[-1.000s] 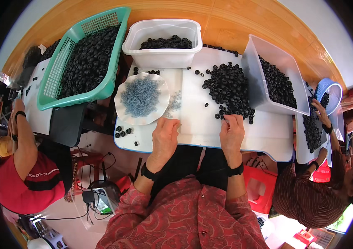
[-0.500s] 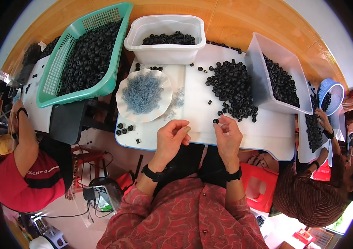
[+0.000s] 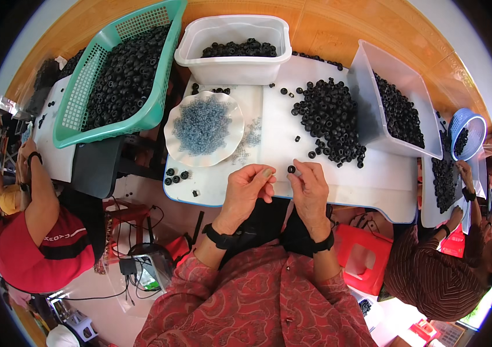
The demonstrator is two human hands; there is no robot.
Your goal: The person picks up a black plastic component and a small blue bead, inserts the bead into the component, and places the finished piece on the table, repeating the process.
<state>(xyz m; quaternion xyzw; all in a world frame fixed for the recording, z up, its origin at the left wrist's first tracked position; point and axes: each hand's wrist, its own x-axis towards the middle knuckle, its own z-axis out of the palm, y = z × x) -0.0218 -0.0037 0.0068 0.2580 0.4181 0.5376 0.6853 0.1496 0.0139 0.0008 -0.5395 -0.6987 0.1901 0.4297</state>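
Note:
Between the thumb and fingertips of my right hand (image 3: 311, 194) is a small black ring-shaped part (image 3: 291, 169). Close by on its left, my left hand (image 3: 247, 188) is closed in a pinch; whatever its fingertips hold is too small to make out. Both hands are above the near edge of the white table (image 3: 283, 130). Past my left hand stands a pale plate with a wavy rim (image 3: 172, 147), heaped with tiny bluish clear rings (image 3: 201, 124). A loose pile of black ring-shaped parts (image 3: 330, 118) lies beyond my right hand.
A green basket (image 3: 101, 139), a white tub (image 3: 234, 72) and a clear bin (image 3: 370, 115), all with black parts, stand around the table. Several black parts (image 3: 172, 179) lie at the left front corner. People work on both sides; a red stool (image 3: 364, 263) is below.
My right hand has moved left with the black ring-shaped part, nearer to my left hand. The left hand's fingers have turned slightly. The whole view has shifted a little.

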